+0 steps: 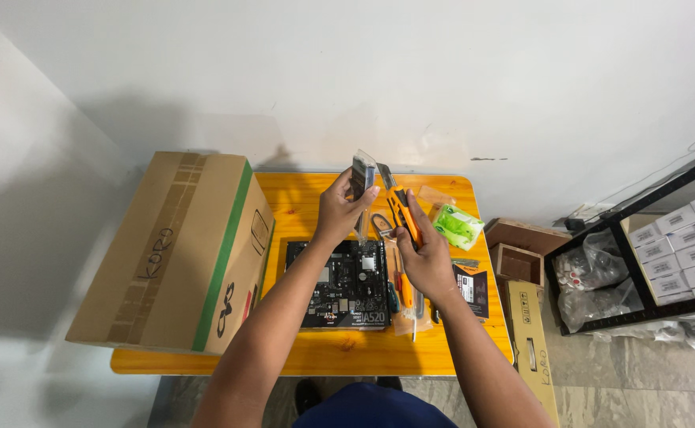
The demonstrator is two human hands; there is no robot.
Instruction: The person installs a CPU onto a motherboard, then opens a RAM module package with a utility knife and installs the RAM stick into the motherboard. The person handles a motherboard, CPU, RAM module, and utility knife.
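My left hand (339,210) holds up a small clear plastic package (362,173) above the table. My right hand (425,257) grips an orange utility knife (399,208) with its blade tip pointing up at the package's right edge. Below both hands a black computer motherboard (347,284) lies flat on the orange wooden table (308,361).
A big cardboard box (177,250) covers the table's left side. A green packet (457,226), a dark booklet (471,289) and orange-handled tools (401,289) lie right of the board. Open cardboard boxes (526,261) stand on the floor by a black shelf rack (656,254) with white boxes.
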